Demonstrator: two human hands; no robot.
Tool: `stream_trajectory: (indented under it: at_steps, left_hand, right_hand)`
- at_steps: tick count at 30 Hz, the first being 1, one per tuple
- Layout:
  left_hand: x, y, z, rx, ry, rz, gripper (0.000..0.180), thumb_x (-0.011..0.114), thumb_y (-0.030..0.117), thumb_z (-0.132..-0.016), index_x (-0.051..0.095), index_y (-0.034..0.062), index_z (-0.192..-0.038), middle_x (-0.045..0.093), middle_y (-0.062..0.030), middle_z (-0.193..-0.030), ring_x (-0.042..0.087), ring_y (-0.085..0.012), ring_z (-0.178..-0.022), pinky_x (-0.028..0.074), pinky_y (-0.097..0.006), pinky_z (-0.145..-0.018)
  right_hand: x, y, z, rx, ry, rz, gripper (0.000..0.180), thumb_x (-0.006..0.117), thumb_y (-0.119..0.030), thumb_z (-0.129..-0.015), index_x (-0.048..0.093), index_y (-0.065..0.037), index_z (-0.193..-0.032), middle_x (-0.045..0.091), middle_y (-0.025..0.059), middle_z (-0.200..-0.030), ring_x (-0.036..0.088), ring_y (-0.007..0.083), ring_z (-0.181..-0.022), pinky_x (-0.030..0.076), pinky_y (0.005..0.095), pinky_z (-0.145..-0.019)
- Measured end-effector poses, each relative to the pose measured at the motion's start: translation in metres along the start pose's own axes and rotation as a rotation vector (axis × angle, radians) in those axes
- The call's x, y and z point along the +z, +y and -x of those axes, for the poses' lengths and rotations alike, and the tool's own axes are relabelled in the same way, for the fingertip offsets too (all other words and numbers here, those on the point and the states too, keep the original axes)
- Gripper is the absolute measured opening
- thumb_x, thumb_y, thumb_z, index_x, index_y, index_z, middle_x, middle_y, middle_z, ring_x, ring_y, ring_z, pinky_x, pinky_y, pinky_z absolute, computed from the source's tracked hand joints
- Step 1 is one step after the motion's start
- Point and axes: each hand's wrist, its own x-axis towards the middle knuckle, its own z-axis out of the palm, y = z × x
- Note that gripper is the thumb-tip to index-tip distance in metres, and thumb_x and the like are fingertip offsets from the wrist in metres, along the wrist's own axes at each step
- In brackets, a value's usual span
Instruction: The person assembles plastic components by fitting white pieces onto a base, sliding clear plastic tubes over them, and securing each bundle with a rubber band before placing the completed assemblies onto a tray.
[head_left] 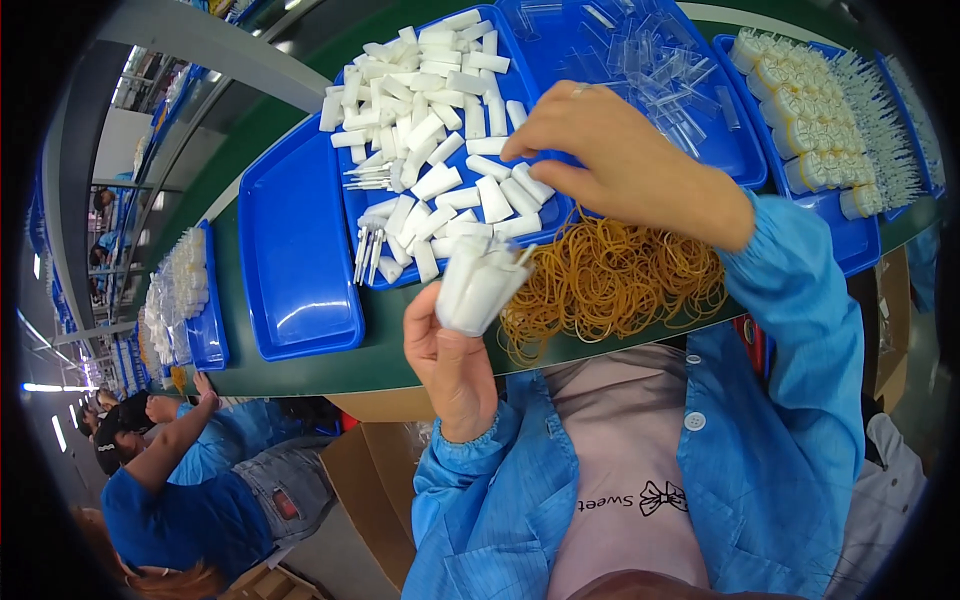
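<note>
Tray (pixel 352 212): smooth, glossy plastic. White pieces (pixel 418 135) on it look matt; bands (pixel 625 280) beside it, rubbery, smooth.

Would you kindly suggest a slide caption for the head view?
Left hand holding a white bundle, right hand at white pieces in a blue tray.

the blue jacket (pixel 800 290) has gathered cuffs (pixel 745 222), white buttons (pixel 694 422) and a pink shirt (pixel 625 430) underneath.

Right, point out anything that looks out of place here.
The tan rubber bands lie in a loose, tangled heap on the green bench, while most white pieces and clear pieces nearby sit in blue trays. Nothing looks plainly damaged.
</note>
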Motion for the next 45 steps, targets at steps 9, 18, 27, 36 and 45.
stream_trajectory:
  at_steps: [9, 18, 27, 36, 45]
  left_hand:
    - [-0.020, 0.005, 0.001, 0.060, 0.068, -0.034, 0.052, 0.069, 0.027, -0.083, 0.046, 0.0010, -0.123, 0.054, -0.0116, -0.121, 0.056, -0.0239, -0.110, 0.048, -0.037, -0.090]
    - [-0.014, 0.002, -0.005, 0.044, 0.091, -0.053, 0.052, 0.068, 0.027, -0.084, 0.047, 0.0010, -0.123, 0.055, -0.0121, -0.120, 0.058, -0.0232, -0.106, 0.050, -0.035, -0.086]
    - [-0.004, 0.000, -0.007, 0.030, 0.045, -0.061, 0.054, 0.069, 0.029, -0.083, 0.046, -0.0001, -0.123, 0.055, -0.0126, -0.119, 0.058, -0.0231, -0.106, 0.050, -0.034, -0.085]
    - [-0.009, -0.002, -0.006, 0.005, 0.001, -0.067, 0.062, 0.065, 0.029, -0.086, 0.034, 0.0017, -0.133, 0.047, -0.0155, -0.129, 0.054, -0.0254, -0.113, 0.053, -0.034, -0.088]
    - [0.000, -0.008, -0.005, 0.107, 0.000, -0.243, 0.052, 0.069, 0.017, -0.083, 0.045, -0.0016, -0.126, 0.052, -0.0101, -0.114, 0.054, -0.0198, -0.109, 0.045, -0.033, -0.093]
  right_hand:
    - [-0.010, 0.063, -0.030, 0.227, -0.352, 0.616, 0.019, 0.068, -0.016, -0.074, 0.067, -0.010, -0.092, 0.063, 0.0058, -0.091, 0.056, 0.0251, -0.094, 0.041, 0.0404, -0.083]
    - [0.009, 0.072, -0.014, 0.187, -0.363, 0.691, 0.033, 0.072, -0.031, -0.072, 0.067, -0.009, -0.096, 0.058, 0.0061, -0.097, 0.052, 0.0255, -0.102, 0.041, 0.0420, -0.085]
    - [0.037, 0.055, -0.050, 0.131, -0.296, 0.598, 0.035, 0.075, -0.035, -0.066, 0.070, -0.003, -0.081, 0.060, 0.0107, -0.094, 0.055, 0.0271, -0.099, 0.038, 0.0413, -0.080]
    - [0.045, 0.056, -0.039, 0.084, -0.274, 0.481, 0.050, 0.077, -0.026, -0.066, 0.056, -0.004, -0.105, 0.062, 0.0107, -0.086, 0.058, 0.0268, -0.093, 0.037, 0.0414, -0.082]
    - [0.008, 0.025, -0.031, 0.223, -0.125, -0.395, 0.023, 0.061, -0.016, -0.084, 0.057, -0.005, -0.105, 0.058, 0.0038, -0.074, 0.054, 0.0097, -0.068, 0.040, 0.0271, -0.055]
